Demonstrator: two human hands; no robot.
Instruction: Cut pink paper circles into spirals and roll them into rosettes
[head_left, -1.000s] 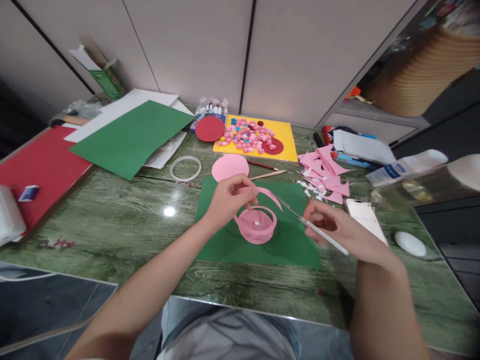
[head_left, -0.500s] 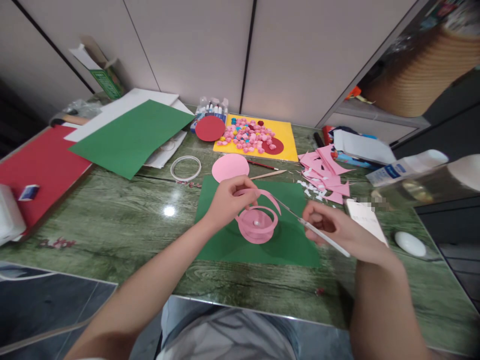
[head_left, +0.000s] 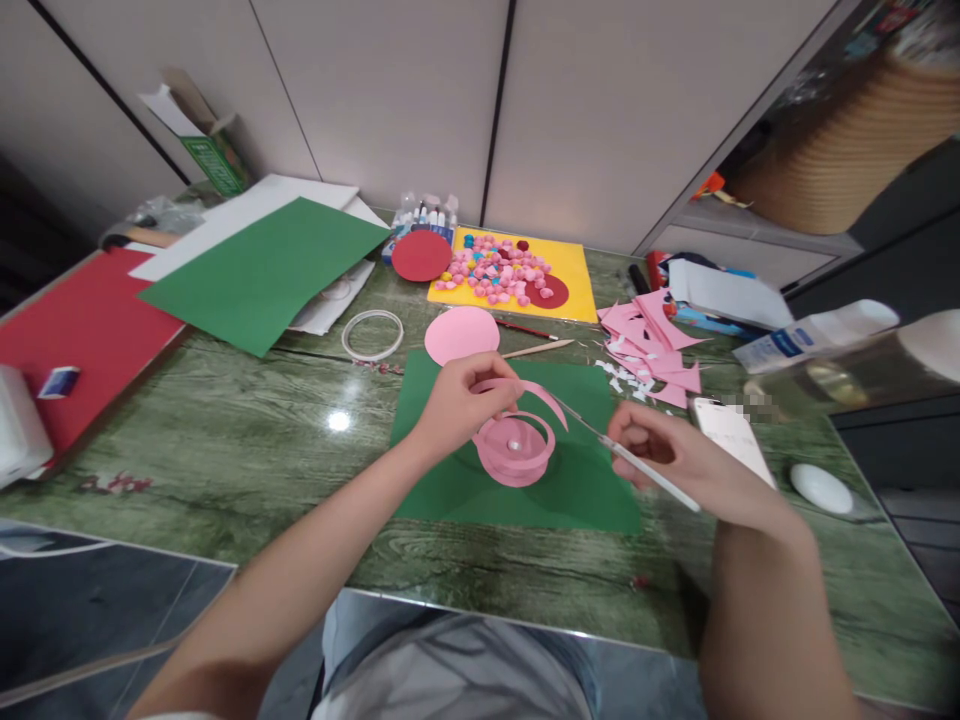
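My left hand (head_left: 474, 398) pinches the upper strip of a pink paper spiral (head_left: 517, 470) between thumb and fingers. The spiral's lower coils hang as rings under my fingers, with a small pale spot at the centre, and its loose curved end points right. In my right hand (head_left: 660, 450) is a slim metal tool with a white handle (head_left: 656, 478); its kind is hard to tell edge-on. The thin metal tip reaches left to the strip; whether they touch is unclear. Below the spiral lies a green paper sheet (head_left: 442, 500).
Beyond my left hand lie a pink paper circle (head_left: 461, 335) and a wooden stick (head_left: 538, 349). Pink paper scraps (head_left: 652, 340) and a phone (head_left: 731, 435) are to the right. Small pink balls (head_left: 499, 270) cover a yellow sheet (head_left: 574, 275). A tape roll (head_left: 373, 336) sits left.
The strip's loose end has shifted slightly right and down, and my left hand has moved a touch right. My right hand stays almost still with the tool.
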